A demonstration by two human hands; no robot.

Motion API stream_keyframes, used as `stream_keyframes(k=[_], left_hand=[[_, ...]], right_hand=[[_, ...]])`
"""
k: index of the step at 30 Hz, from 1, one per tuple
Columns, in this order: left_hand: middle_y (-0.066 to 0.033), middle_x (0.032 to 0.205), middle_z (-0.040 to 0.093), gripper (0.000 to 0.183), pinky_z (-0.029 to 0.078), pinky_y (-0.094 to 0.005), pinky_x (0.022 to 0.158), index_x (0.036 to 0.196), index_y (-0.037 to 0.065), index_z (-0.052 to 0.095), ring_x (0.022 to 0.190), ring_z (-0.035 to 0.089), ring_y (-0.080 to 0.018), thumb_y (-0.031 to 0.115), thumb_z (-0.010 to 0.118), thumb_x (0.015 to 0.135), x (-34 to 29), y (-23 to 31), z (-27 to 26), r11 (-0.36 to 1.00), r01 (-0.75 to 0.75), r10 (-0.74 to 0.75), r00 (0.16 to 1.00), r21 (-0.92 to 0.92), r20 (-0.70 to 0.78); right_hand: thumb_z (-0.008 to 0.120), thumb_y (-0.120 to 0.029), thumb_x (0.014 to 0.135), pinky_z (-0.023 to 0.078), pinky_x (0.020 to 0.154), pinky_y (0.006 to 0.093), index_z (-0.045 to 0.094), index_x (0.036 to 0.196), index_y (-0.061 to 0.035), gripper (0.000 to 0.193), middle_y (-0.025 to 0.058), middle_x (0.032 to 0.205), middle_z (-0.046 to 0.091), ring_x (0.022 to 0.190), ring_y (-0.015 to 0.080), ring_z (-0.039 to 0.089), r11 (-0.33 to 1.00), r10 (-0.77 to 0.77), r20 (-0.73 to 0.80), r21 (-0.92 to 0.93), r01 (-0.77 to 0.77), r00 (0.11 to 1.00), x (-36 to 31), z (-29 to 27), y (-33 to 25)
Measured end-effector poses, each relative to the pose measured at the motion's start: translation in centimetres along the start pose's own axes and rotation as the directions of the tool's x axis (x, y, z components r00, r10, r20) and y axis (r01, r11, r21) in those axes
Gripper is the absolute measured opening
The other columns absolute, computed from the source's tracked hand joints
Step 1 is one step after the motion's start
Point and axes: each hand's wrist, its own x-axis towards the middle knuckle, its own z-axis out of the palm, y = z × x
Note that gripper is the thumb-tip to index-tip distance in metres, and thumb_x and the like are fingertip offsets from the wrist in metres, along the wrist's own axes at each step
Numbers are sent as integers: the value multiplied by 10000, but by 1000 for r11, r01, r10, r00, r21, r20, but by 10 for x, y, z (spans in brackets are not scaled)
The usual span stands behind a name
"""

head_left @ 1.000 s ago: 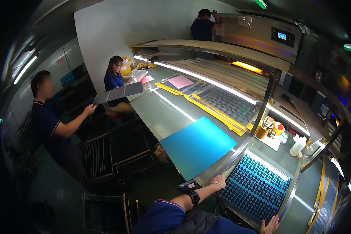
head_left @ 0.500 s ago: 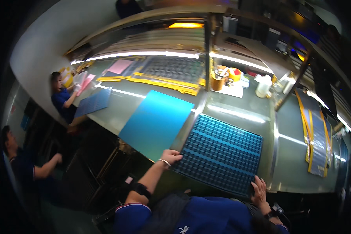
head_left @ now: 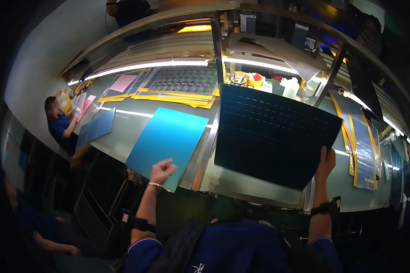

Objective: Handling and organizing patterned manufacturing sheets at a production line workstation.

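A dark rectangular panel (head_left: 273,136) is tilted up off the bench, with faint rows of light marks across its face. My right hand (head_left: 324,164) grips it by its lower right edge, the thumb on the side facing me. Its left edge has no hand on it. Left of the panel, a smooth bright-blue sheet (head_left: 175,132) lies on the bench with its near corner at the front edge. Over the near part of that sheet is my left hand (head_left: 163,172), fingers curled closed, with nothing visible in them. Whether it touches the sheet I cannot tell.
Yellow-edged films (head_left: 182,86) lie stacked at the back left, more films (head_left: 361,141) at the right. Behind the panel stand a white bottle (head_left: 290,87) and tape rolls (head_left: 255,81). A bench post (head_left: 218,50) rises mid-bench. A person (head_left: 61,125) works at the far left.
The panel, held flat by both hands before, is now tilted up in my right hand, its face dark. My left hand has left its edge and moved left over the blue sheet.
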Motion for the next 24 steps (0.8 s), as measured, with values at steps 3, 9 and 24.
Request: stream_keyframes(k=[3, 9, 24], left_hand=[[-204, 1406, 333, 1239, 254, -466, 1073, 1416, 33, 223, 1308, 322, -336, 451, 870, 446, -36, -10, 32, 309, -110, -10, 993, 945, 119], [-171, 1386, 384, 501, 237, -445, 1088, 1310, 0, 408, 1311, 334, -306, 54, 428, 812, -49, -101, 43, 279, -135, 453, 891, 951, -7], [-80, 855, 678, 187, 487, -219, 602, 1013, -9, 655, 694, 621, -115, 49, 630, 837, -115, 133, -74, 846, -518, 415, 487, 128, -768]], right_hand=[[639, -316, 866, 439, 782, 266, 534, 1147, 2, 437, 82, 956, 607, 845, 131, 550, 915, 290, 205, -346, -209, 935, 11, -23, 77], [646, -488, 765, 102, 1057, 596, 305, 1407, -115, 817, 255, 1442, 199, 1325, 426, 196, 650, 174, 571, -679, 342, 803, -110, 28, 85], [645, -317, 833, 313, 1003, 456, 506, 1223, -24, 508, 164, 1309, 462, 1222, 321, 425, 965, 137, 702, -253, 64, 699, -187, 65, 17]])
